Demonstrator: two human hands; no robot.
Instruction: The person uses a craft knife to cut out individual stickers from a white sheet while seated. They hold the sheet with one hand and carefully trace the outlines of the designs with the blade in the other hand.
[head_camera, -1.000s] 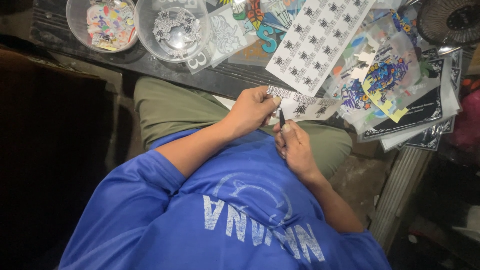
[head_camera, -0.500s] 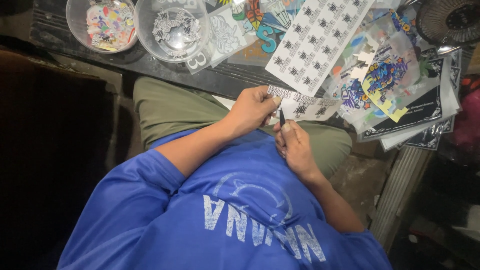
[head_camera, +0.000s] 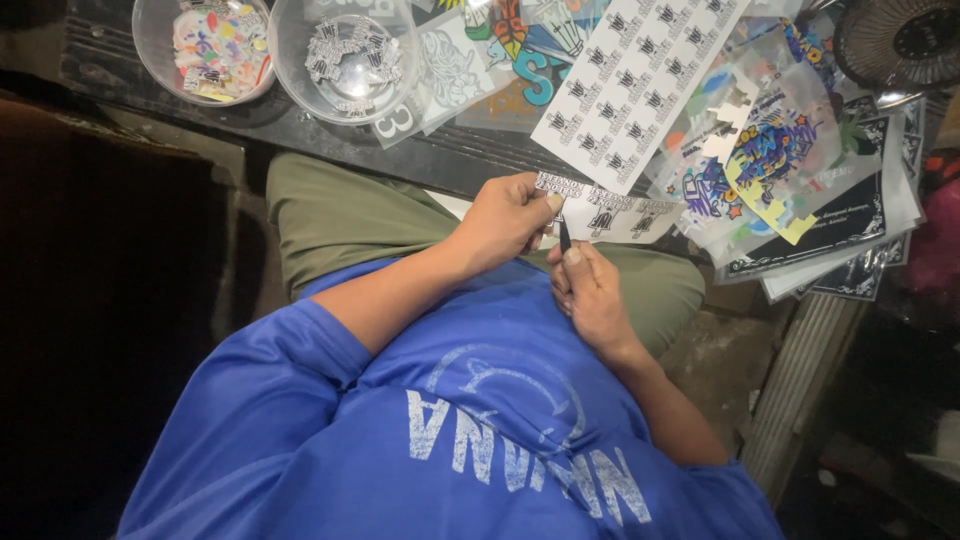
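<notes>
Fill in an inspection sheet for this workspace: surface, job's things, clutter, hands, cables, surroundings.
Surface: dark table, crowded with sheets.
Job's things: sticker strip; thin dark tool.
Clutter: white sticker sheet, colourful sheets, two clear bowls of cut pieces.
Hands: left hand pinches the strip; right hand grips the tool against it.
Cables: nothing seen.
Surroundings: fan grille, dim floor.

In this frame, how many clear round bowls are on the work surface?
2. One clear bowl of colourful cut-outs sits at the far left; a second bowl of black-and-white cut-outs sits beside it on its right. Others could lie outside the frame.
</notes>
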